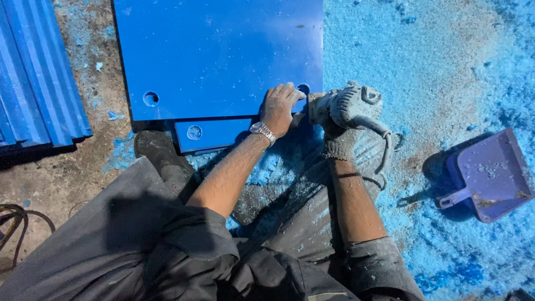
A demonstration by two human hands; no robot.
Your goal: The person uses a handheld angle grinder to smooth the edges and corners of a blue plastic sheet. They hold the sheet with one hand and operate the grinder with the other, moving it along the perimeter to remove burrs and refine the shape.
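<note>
Lower centre: right hand, gloved, fingers clenched around a dust-caked grinder at the sheet's lower right corner. Left hand, bare, fingers released and flat, presses the blue sheet at frame top. Right: purple dustpan on the shavings-covered floor.

purple dustpan lies right of the blue shavings; stacked ribbed blue panels far left, cables below them.
</note>
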